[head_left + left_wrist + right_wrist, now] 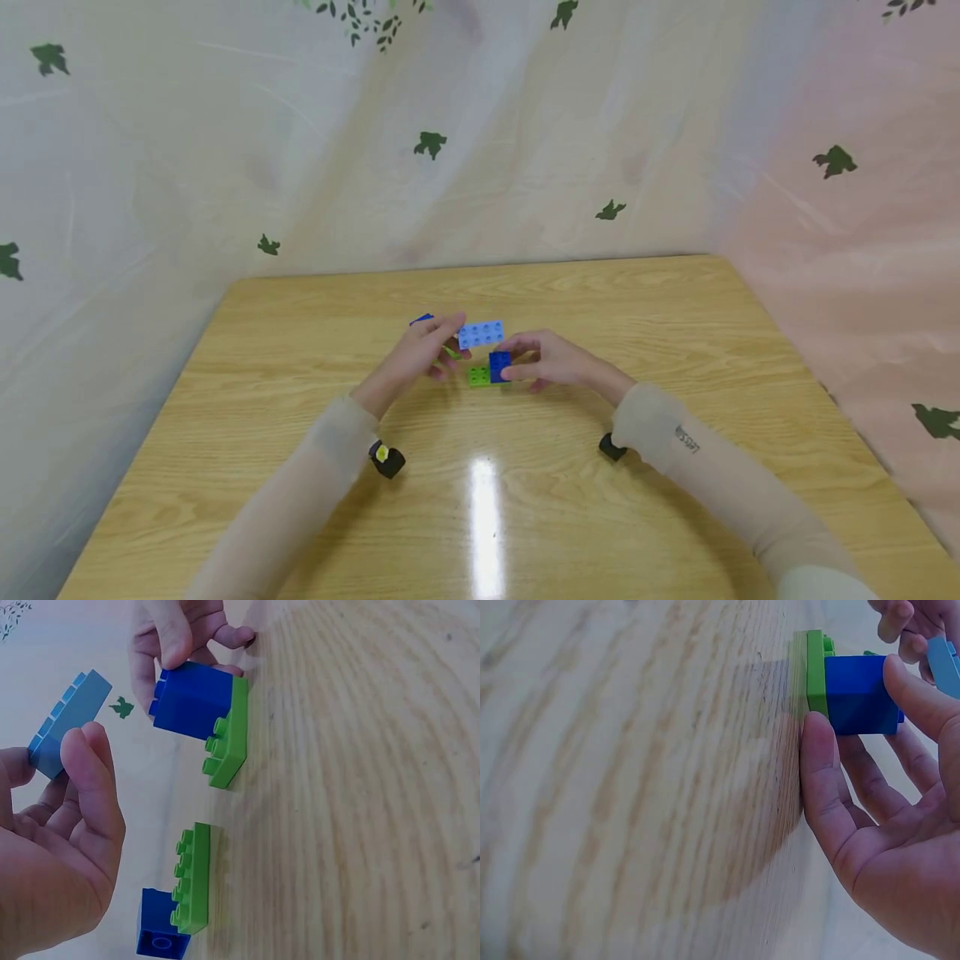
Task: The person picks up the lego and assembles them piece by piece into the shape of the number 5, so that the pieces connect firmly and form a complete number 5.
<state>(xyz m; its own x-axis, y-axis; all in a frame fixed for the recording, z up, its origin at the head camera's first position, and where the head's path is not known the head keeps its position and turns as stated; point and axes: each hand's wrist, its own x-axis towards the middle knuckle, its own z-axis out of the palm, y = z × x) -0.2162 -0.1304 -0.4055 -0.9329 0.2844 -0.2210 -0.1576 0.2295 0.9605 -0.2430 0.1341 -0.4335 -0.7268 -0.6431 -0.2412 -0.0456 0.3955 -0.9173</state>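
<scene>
My left hand pinches a light blue brick between thumb and fingers, raised above the table with its studs up. To its right, my right hand holds a dark blue brick that stands on one end of a green brick. That green brick rests on the table, its bare studs toward the left hand. Below the left hand in the left wrist view lies a second green brick, with another dark blue brick at one end, its hollow underside partly showing.
The wooden table runs back to a pale cloth printed with green leaves and birds. A black wrist device hangs at the left cuff and another black device at the right cuff.
</scene>
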